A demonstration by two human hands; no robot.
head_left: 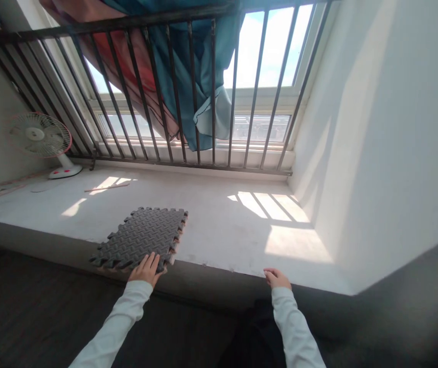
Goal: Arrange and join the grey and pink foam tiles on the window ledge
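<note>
A dark grey foam mat tile with interlocking toothed edges lies flat on the white window ledge, its near edge at the ledge's front lip. My left hand rests palm down on the tile's near right corner, fingers spread. My right hand touches the front lip of the ledge farther right, fingers curled, with nothing in it. Both arms wear light long sleeves.
A small white desk fan stands at the ledge's far left. Black metal bars run along the window, with blue and red cloth hanging behind them. A white wall closes the right side. Dark floor lies below.
</note>
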